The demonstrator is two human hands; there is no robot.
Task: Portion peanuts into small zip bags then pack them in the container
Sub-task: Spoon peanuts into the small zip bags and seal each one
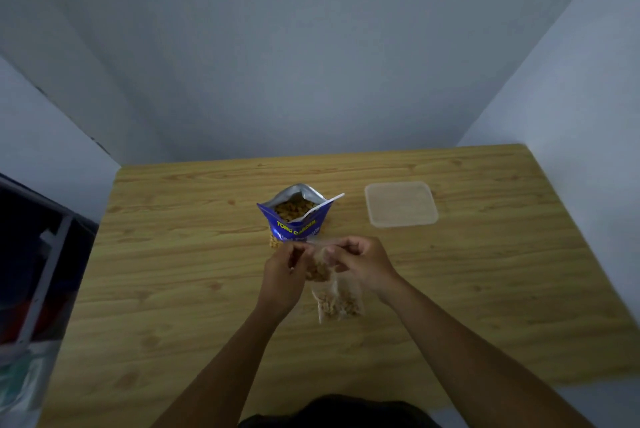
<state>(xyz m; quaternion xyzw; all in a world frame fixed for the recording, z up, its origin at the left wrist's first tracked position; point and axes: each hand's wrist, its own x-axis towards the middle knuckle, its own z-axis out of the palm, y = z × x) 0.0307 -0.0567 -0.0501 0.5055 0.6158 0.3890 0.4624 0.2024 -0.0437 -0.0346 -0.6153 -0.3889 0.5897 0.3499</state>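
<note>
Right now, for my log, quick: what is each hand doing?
Left hand: closed, pinching the top of the small zip bag.
Right hand: closed, pinching the same bag's top.

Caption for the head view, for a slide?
Both hands pinch a clear peanut-filled zip bag near the open blue foil pouch.

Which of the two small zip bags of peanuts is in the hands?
The held zip bag is the one nearer the blue peanut pouch; left hand and right hand pinch its top. The other zip bag lies on the table.
</note>
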